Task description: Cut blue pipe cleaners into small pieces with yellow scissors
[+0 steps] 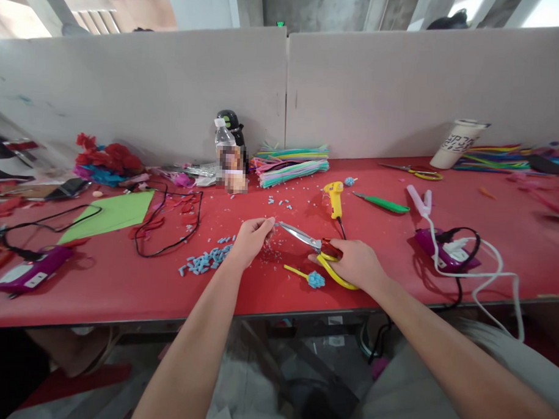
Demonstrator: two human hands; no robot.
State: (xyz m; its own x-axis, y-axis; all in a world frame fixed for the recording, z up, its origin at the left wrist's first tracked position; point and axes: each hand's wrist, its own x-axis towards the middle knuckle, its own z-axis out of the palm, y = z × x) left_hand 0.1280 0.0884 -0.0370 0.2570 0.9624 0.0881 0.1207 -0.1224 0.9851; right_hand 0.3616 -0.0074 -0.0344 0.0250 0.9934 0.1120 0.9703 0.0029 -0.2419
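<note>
My right hand (358,263) is closed round the yellow handles of a pair of scissors (306,239), whose blades point left towards my left hand. My left hand (252,238) is pinched at the blade tips, holding something small that I cannot make out. A pile of short light-blue cut pieces (207,260) lies just left of that hand on the red table (121,283). A blue pom-like flower on a yellow stem (310,277) lies between my hands, near the table's front edge.
A yellow glue gun (335,197), a green-handled tool (384,204) and another pair of scissors (416,173) lie beyond. Bundled pipe cleaners (292,164), a water bottle (225,148), a green sheet (112,214), black cables (169,224), purple power strips (445,251) and a white cup (458,143) surround them.
</note>
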